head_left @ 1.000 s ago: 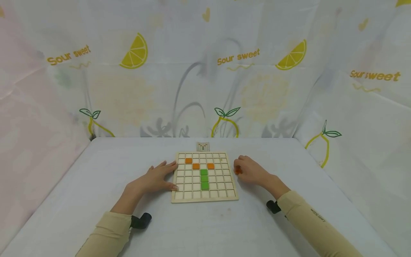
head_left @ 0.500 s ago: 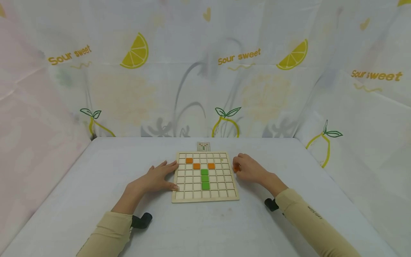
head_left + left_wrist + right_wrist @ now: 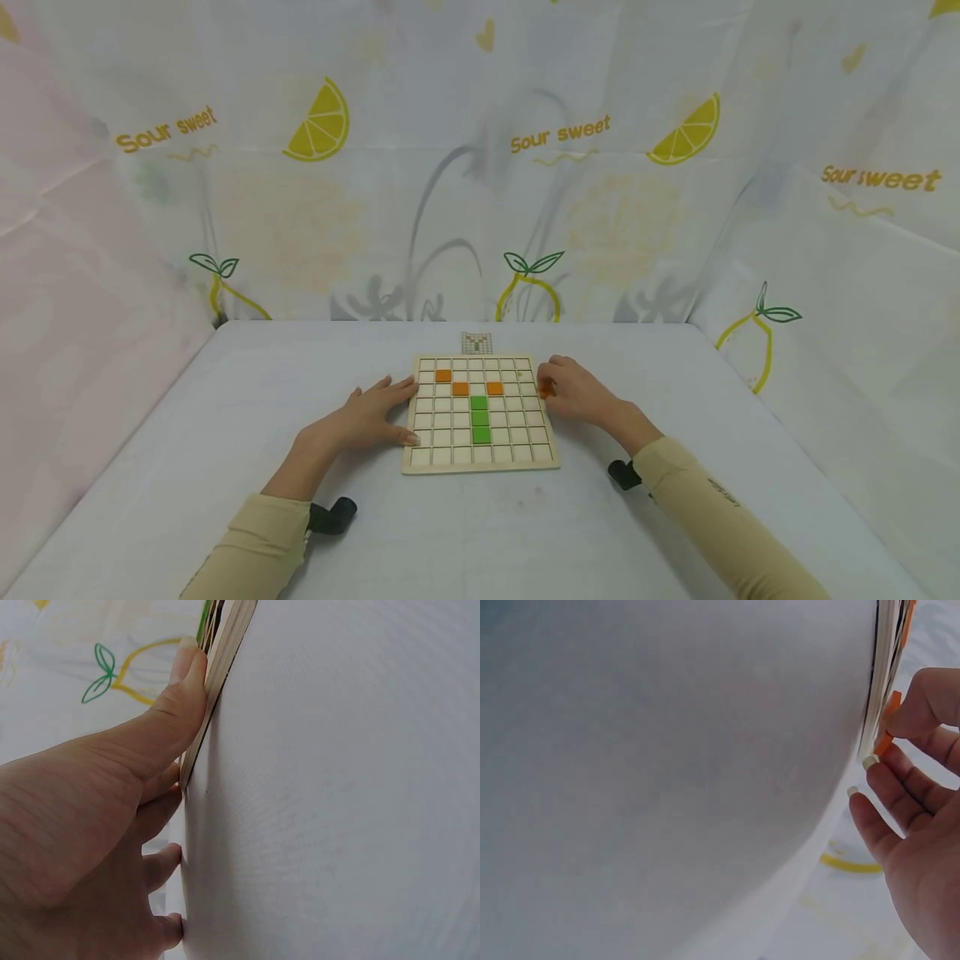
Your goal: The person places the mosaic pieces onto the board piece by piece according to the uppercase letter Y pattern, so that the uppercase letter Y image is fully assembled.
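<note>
A square wooden grid board (image 3: 480, 468) lies on the white table in the head view. Three orange tiles, one of them this orange tile (image 3: 461, 389), and a column of three green tiles (image 3: 480, 419) sit in its cells. My left hand (image 3: 367, 417) rests at the board's left edge, fingers spread, with the thumb on the rim. Just over the right rim is my right hand (image 3: 577, 392), pinching another orange tile (image 3: 883, 745) between thumb and fingers. The right wrist view shows that tile tilted close to the board's side, partly covered by the thumb.
Behind the board lies a small pattern card (image 3: 476, 343) with a printed grid. A white curtain (image 3: 420, 192) with lemon prints hangs along the table's back and sides. Each wrist carries a black camera mount, such as this left mount (image 3: 333, 517).
My right hand has moved left with the orange tile, from beside the board to its right rim. My left hand stays in place on the board.
</note>
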`<state>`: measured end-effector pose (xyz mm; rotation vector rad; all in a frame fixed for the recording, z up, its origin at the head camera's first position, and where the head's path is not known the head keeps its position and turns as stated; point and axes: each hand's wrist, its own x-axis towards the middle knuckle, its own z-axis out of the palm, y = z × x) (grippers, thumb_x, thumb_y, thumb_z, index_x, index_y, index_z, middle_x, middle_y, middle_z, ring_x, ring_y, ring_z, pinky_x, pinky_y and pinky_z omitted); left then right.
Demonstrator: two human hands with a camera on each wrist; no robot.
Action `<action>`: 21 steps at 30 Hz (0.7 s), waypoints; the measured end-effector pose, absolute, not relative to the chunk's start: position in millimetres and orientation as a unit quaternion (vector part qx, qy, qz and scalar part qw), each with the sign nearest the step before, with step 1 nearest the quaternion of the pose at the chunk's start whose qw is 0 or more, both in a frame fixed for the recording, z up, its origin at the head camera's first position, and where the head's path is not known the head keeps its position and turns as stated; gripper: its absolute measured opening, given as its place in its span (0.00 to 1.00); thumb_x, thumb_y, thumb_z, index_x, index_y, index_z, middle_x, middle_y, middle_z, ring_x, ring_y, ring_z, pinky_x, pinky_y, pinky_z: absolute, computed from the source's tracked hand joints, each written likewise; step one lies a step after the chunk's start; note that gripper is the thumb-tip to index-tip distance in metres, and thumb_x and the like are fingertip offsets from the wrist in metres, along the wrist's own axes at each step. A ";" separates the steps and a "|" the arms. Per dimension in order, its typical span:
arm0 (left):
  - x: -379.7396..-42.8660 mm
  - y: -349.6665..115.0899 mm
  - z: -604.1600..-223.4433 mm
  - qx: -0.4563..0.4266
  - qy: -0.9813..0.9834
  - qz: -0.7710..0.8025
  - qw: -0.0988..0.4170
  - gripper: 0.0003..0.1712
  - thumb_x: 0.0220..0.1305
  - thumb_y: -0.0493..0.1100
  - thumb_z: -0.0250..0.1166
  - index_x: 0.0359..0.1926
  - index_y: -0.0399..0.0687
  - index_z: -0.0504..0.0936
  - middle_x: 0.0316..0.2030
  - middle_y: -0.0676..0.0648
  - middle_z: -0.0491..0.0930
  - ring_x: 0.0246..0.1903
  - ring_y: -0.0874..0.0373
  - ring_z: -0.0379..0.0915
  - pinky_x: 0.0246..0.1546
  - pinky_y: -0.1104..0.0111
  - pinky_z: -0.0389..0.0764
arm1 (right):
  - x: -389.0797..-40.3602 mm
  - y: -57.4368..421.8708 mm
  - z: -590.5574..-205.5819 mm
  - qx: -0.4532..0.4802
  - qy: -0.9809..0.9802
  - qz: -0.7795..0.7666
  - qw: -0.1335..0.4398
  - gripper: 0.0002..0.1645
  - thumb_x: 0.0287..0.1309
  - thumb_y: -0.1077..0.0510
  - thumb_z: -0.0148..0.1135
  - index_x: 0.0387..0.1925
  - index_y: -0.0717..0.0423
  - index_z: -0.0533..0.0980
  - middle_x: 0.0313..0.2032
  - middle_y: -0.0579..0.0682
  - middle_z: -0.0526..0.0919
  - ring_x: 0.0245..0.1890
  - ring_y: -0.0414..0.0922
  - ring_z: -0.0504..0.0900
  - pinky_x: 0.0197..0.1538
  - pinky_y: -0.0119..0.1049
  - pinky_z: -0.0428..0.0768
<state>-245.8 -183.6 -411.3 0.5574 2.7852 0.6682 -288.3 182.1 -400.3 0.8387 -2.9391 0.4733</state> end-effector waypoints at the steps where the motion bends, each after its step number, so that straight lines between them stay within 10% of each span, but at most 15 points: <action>1: -245.9 -183.6 -411.2 0.189 0.949 0.227 0.112 0.57 0.51 0.66 0.72 0.76 0.49 0.59 0.77 0.45 0.55 0.78 0.35 0.39 0.71 0.30 0.38 | -288.8 181.1 -400.1 0.273 -0.949 0.155 0.025 0.11 0.46 0.68 0.60 0.30 0.49 0.74 0.31 0.45 0.73 0.35 0.43 0.68 0.39 0.35 0.69; 21: -243.6 -182.3 -408.4 0.186 0.949 0.226 0.114 0.57 0.51 0.66 0.72 0.76 0.49 0.59 0.78 0.45 0.54 0.78 0.35 0.39 0.71 0.31 0.38 | -302.6 158.9 -402.6 0.259 -0.949 0.179 0.022 0.10 0.48 0.69 0.59 0.30 0.51 0.75 0.31 0.47 0.74 0.33 0.44 0.69 0.39 0.37 0.70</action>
